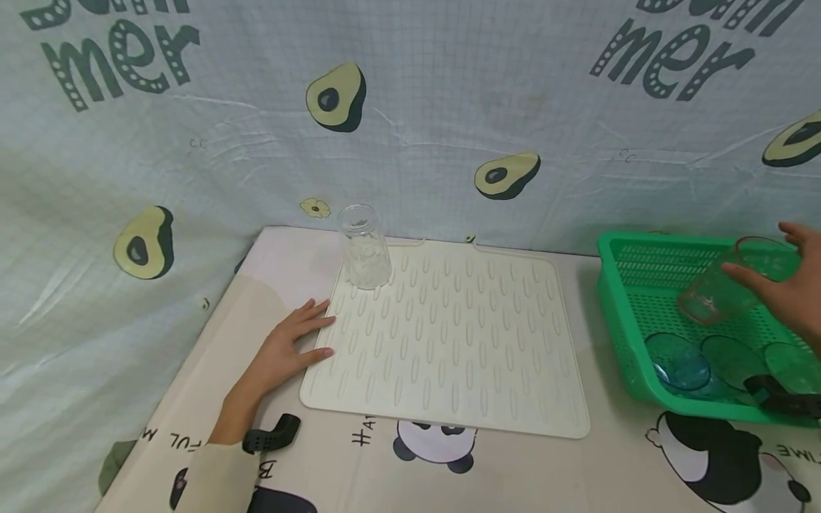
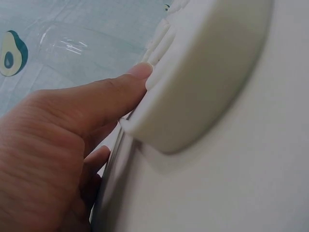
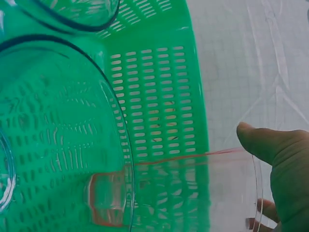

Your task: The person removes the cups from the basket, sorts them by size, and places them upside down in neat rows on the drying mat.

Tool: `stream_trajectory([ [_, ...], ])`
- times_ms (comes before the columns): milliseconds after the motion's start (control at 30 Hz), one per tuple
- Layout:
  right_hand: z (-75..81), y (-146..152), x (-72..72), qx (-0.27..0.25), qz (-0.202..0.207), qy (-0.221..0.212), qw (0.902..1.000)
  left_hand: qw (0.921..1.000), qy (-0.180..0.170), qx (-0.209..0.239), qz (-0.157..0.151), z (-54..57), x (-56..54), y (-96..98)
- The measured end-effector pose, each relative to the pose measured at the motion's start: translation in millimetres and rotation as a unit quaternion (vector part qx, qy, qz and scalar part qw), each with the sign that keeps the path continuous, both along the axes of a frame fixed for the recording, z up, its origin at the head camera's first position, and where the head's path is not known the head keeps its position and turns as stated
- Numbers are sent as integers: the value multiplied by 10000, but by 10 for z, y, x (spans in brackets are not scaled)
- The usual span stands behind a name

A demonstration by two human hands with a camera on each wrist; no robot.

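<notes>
The place looks like a homely kitchen corner, though the frames cannot settle whether it is a real home or a set-up booth. A pale cloth (image 1: 417, 171) printed with avocados and large lettering hangs across the top of the frame, above a panda-printed counter (image 1: 545, 474). Domestic ware suggests the kitchen: a ridged white mat (image 1: 449, 349) at centre, a clear glass (image 1: 364, 256) at its upper-left corner, and a green plastic basket (image 1: 612, 320) of glassware (image 1: 676, 363) at right.

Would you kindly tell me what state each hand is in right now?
Left hand: open, touching the left edge of the cream mat.
Right hand: around the top of a red-rimmed glass; whether it holds it cannot be told.
</notes>
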State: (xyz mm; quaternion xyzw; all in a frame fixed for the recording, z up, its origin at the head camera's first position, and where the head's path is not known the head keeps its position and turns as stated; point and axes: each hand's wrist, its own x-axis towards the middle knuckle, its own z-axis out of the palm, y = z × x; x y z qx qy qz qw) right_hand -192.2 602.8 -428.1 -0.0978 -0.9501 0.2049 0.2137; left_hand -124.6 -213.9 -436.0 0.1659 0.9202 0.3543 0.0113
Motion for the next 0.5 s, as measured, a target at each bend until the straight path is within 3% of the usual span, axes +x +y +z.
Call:
stream_trajectory([
  [100, 26, 6, -16, 323, 78, -202, 9992, 10000, 19, -16, -1, -9, -1, 1],
  [233, 212, -227, 80, 469, 301, -389, 9977, 10000, 45, 10, -18, -10, -1, 3],
  [500, 967, -1242, 540, 385, 239, -921, 9947, 10000, 31, 40, -39, -6, 2, 1],
])
